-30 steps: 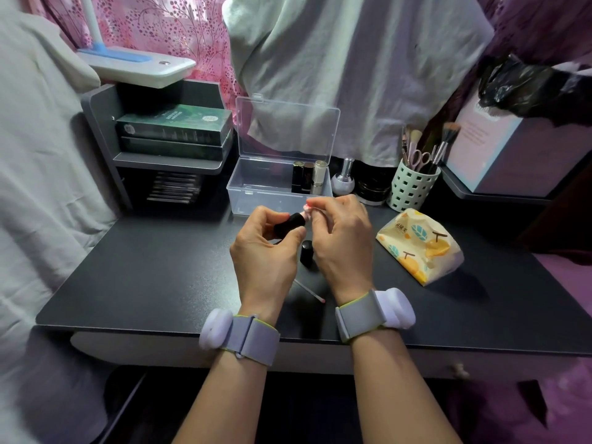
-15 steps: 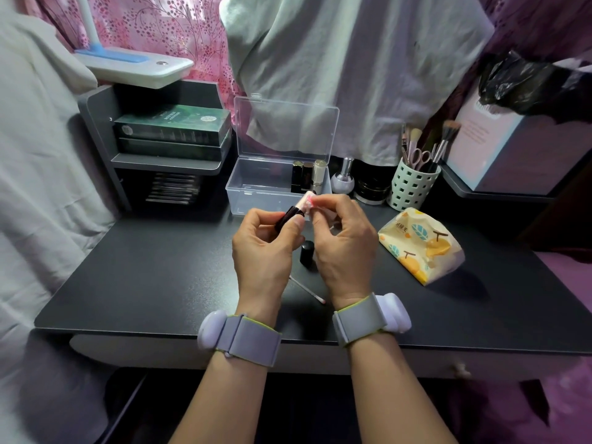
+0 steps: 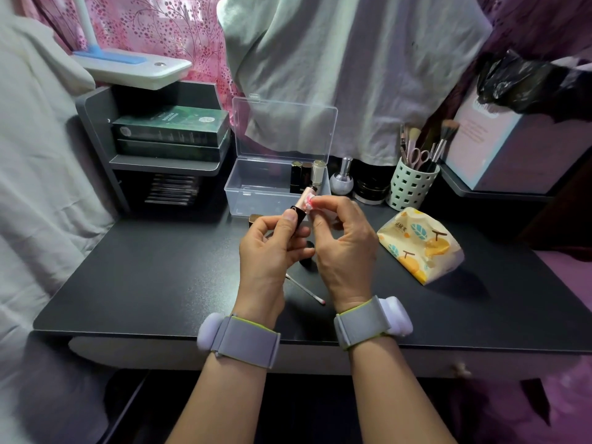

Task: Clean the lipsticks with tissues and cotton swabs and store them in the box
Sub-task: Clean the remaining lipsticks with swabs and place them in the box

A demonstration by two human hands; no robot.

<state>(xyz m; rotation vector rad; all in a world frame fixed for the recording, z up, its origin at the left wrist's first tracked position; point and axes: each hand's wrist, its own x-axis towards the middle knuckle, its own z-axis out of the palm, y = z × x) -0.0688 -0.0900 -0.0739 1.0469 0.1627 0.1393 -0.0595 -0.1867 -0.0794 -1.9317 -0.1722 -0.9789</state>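
Observation:
My left hand (image 3: 272, 248) grips an uncapped lipstick (image 3: 301, 205) by its black base, its pale tube tilted up and to the right. My right hand (image 3: 344, 238) pinches a small pink-stained tissue (image 3: 312, 205) against the lipstick's tip. Below the hands, on the black desk (image 3: 153, 277), lie a black cap (image 3: 309, 254), partly hidden, and a cotton swab (image 3: 306, 290) with a pink tip. The clear plastic box (image 3: 256, 190) stands open behind the hands, with three lipsticks (image 3: 306, 174) upright at its right end.
A tissue pack (image 3: 419, 241) lies right of the hands. A white brush holder (image 3: 411, 184), a small round bottle (image 3: 342, 179) and a dark jar (image 3: 371, 190) stand at the back. A grey shelf with green boxes (image 3: 169, 133) is at the back left.
The lipstick has tilted more upright and risen slightly, and the right hand's tissue has kept working at its tip. The hands stay in about the same place.

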